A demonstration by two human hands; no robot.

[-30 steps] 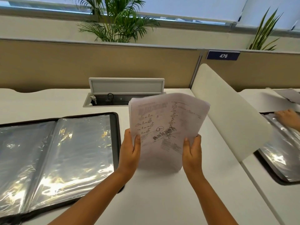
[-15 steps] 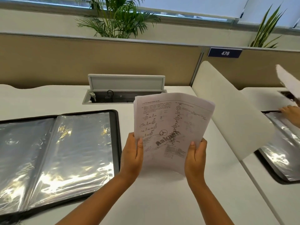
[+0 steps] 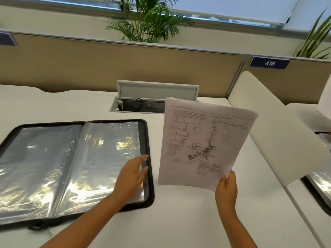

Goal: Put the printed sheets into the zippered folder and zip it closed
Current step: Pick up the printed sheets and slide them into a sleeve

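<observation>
Folder [image 3: 53, 167] first, at the far left: a black zippered case lying open flat on the white desk [image 3: 179, 212], its clear plastic sleeves catching window glare. Just right of its middle, the left hand [image 3: 133, 173] reaches over the right-hand sleeve with fingers straight and spread, fingertips at the folder's right zip edge, holding nothing. Beyond that hand, a cable hatch [image 3: 154, 97] stands flipped up from the desk, before a tan partition [image 3: 107, 65] with a palm plant [image 3: 148, 20] and window blinds behind. Right of the left hand, the printed sheets [image 3: 206, 140] stand upright and clear of the folder, pinched at their lower right corner by the right hand [image 3: 226, 189]. Right of that grip, a white divider [image 3: 272, 126] slants across; above it, a blue plate reading 476 [image 3: 269, 63].
</observation>
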